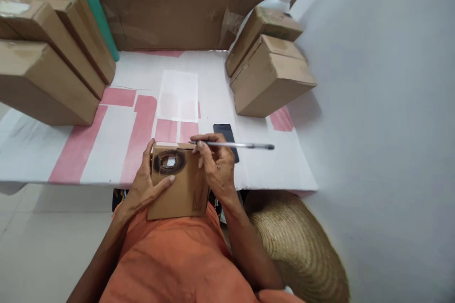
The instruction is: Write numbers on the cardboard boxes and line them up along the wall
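A small cardboard box (181, 194) leans against my lap at the table's front edge. Near its upper left corner is a ragged hole (170, 161) ringed with black scribble. My left hand (151, 179) grips the box along its left side, thumb on the front face. In my right hand (216, 160) a pen (245, 145) is pinched, lying nearly level with its tip at the box's top edge. Just behind that hand a dark phone (223, 130) lies on the table, partly covered by it.
Cardboard boxes stand at the left (53, 80) and right (273, 75), with bottles behind them. A white sheet of paper (177, 85) lies mid-table on the white and pink cover (209, 66). A cardboard panel (170, 4) closes the back. A woven straw item (295, 236) sits below right.
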A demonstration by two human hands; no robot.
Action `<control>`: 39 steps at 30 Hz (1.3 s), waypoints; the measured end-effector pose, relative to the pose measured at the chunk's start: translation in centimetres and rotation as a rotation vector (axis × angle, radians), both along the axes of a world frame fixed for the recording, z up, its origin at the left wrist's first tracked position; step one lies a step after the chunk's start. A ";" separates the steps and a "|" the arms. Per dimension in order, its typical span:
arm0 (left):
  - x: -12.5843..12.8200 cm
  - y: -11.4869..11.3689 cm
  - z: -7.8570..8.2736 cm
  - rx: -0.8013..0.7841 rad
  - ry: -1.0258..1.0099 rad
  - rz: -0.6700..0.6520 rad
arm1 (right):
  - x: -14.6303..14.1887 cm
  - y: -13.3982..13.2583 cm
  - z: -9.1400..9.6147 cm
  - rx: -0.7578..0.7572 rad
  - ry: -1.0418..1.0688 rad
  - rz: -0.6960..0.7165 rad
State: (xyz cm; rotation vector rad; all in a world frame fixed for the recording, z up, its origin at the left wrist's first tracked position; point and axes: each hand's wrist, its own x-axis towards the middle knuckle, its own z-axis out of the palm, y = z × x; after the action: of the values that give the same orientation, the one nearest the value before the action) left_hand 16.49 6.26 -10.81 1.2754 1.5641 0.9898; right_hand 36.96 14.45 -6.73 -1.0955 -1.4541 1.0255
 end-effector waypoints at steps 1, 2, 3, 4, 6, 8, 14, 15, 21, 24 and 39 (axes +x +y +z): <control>-0.1 -0.1 -0.1 -0.013 0.000 0.028 | 0.3 1.2 0.2 -0.005 -0.010 -0.028; -0.3 -0.1 -0.2 -0.023 -0.003 0.063 | 0.7 2.3 0.3 -0.010 -0.081 -0.067; -0.4 -0.2 -0.4 -0.030 -0.008 0.106 | 1.1 3.4 0.3 -0.027 -0.231 -0.090; -0.6 -0.3 -0.6 -0.033 -0.014 0.152 | 1.5 4.4 0.2 -0.066 -0.436 -0.083; -1.1 -0.3 -1.0 -0.033 -0.021 0.232 | 2.2 5.7 -0.3 -0.186 -0.848 0.014; -1.4 -0.1 -1.3 -0.030 -0.016 0.271 | 2.2 6.1 -1.2 -0.287 -1.067 0.129; -2.0 0.3 -1.4 -0.085 -0.014 0.260 | 1.4 5.4 -3.4 -0.332 -1.113 0.165; -2.1 0.2 -1.3 -0.123 -0.041 0.249 | 1.6 5.2 -3.4 -0.333 -1.103 0.149; -1.7 -0.8 -0.4 -0.352 -0.253 0.190 | 5.4 4.4 -3.4 -0.389 -1.026 -0.208; -1.3 -0.5 -0.2 -0.351 -0.276 0.212 | 7.4 4.6 -4.4 -0.484 -0.913 -0.327; -0.1 -0.7 -1.7 -0.212 -0.446 0.242 | 8.2 -0.6 -2.0 -0.573 0.296 0.044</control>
State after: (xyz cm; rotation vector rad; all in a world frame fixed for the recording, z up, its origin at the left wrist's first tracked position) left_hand 16.41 5.58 -12.52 0.6715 1.4416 1.1332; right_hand 45.19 13.82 -8.75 -1.2405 -0.9690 1.6215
